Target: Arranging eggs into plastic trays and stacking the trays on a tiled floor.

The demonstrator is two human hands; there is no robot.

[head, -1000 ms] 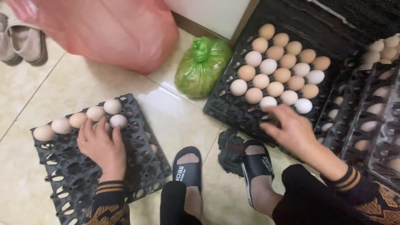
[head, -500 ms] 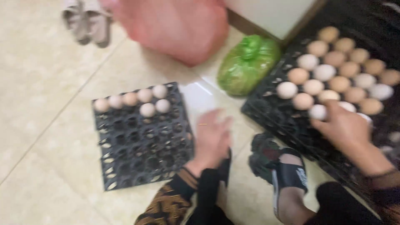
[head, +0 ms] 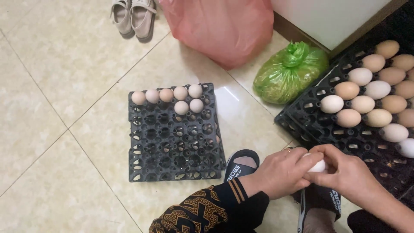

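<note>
Here both hands — left hand (head: pixel 282 171), right hand (head: pixel 345 172) — cup one pale egg (head: pixel 318 165).

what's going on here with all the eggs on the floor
A person crouching on the tiled floor holds one white egg between both hands, the left hand and right hand meeting over it. To the left lies a black plastic egg tray with seven pale eggs along its far edge. To the right, a stack of black trays holds many brown and white eggs.

Black gold-patterned sleeve (head: pixel 202 211), striped cuff; black sandals (head: pixel 241 166)
</note>
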